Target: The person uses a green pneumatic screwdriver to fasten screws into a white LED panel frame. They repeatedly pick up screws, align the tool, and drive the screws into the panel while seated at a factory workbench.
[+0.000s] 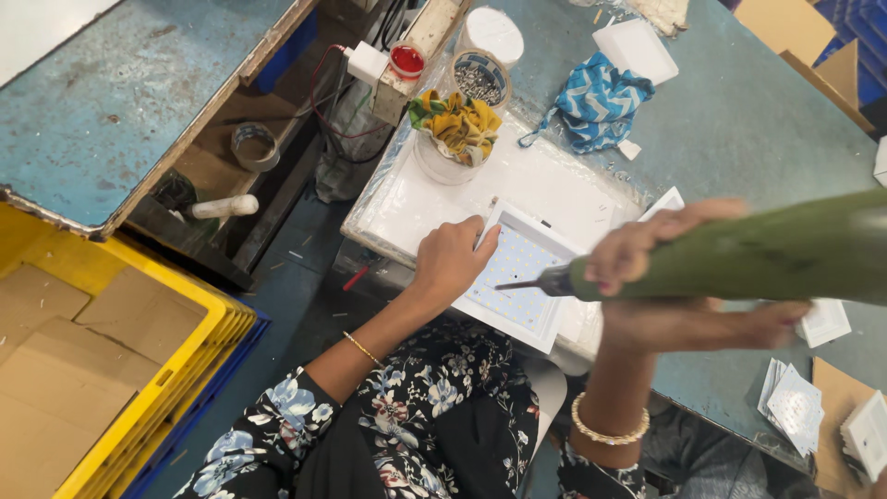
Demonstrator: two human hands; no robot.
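While my left hand (450, 259) presses flat, fingers spread, on the square white LED panel (517, 277), my right hand (665, 277) grips the long green electric screwdriver (739, 259) — tip pointing left over the panel.

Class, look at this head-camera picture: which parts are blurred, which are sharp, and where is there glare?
Head view: the right hand and the green power screwdriver it holds are smeared, close to the lens; the left hand on the white LED panel is sharper; the white tray is bright, nearly washed out; the yellow crate looks evenly lit.
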